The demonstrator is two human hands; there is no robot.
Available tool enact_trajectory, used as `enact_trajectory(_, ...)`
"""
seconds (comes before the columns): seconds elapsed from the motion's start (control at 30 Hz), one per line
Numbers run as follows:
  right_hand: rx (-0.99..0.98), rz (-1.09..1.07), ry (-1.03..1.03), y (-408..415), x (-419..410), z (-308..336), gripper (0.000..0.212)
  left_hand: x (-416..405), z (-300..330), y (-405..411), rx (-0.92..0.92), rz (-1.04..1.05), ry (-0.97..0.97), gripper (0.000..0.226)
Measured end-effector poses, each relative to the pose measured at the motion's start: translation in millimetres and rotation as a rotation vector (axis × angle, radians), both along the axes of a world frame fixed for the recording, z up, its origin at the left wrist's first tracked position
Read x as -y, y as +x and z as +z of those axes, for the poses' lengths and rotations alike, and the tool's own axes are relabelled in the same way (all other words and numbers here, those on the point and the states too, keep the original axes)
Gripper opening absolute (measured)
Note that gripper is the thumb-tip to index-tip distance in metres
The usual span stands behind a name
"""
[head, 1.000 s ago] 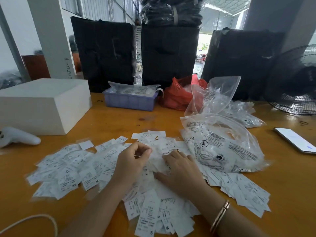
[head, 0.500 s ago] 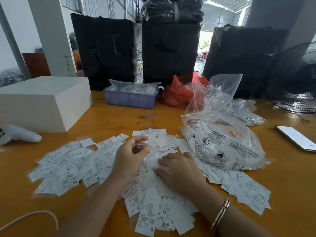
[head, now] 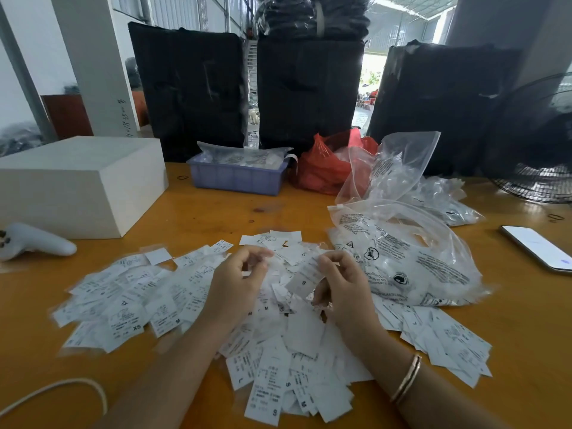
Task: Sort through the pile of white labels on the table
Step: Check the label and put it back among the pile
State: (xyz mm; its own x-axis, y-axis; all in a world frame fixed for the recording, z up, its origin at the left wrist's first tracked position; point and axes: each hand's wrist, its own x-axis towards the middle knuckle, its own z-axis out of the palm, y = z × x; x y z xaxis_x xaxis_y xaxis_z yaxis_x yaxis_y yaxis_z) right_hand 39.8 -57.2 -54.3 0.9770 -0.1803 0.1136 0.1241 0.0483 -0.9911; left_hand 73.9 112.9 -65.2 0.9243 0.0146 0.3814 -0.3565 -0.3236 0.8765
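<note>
A wide pile of white labels (head: 130,308) with size letters lies spread across the orange table (head: 201,215), from the left to the front right. My left hand (head: 235,283) is lifted over the middle of the pile, thumb and fingers curled together and pinching a small blurred white label. My right hand (head: 349,292) is raised beside it and pinches one label marked S (head: 305,278) by its edge. The two hands are a short gap apart. Labels under both wrists are hidden.
A clear printed plastic bag (head: 402,258) lies right of the pile. White box (head: 77,184) and white controller (head: 34,241) at left. Blue tray (head: 235,179) and red bag (head: 322,168) behind. Phone (head: 538,247) and fan (head: 538,168) at right. White cord (head: 62,388) front left.
My right hand, flat on the pile before, has risen with a label marked S pinched in it. My left hand stays lifted near the pile's middle.
</note>
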Motion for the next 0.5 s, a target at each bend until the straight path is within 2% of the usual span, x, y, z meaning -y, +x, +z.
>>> enact_trajectory(0.13,-0.048,0.07,0.328,4.3,1.7,1.3,0.003,1.9,0.9,-2.0,0.03,0.031,0.015,0.02)
enact_trajectory(0.3,-0.011,0.124,0.483,8.3,3.2,-1.8,0.031,5.2,4.4,-5.2,0.071,-0.018,0.05,0.005)
enact_trajectory(0.37,0.001,0.129,0.467,8.5,3.3,-1.1,0.026,5.8,4.8,-7.3,0.086,-0.055,0.086,0.007)
enact_trajectory(0.5,-0.003,0.067,0.248,8.8,3.0,-2.5,0.021,7.1,4.7,-9.9,0.122,-0.082,0.14,0.016)
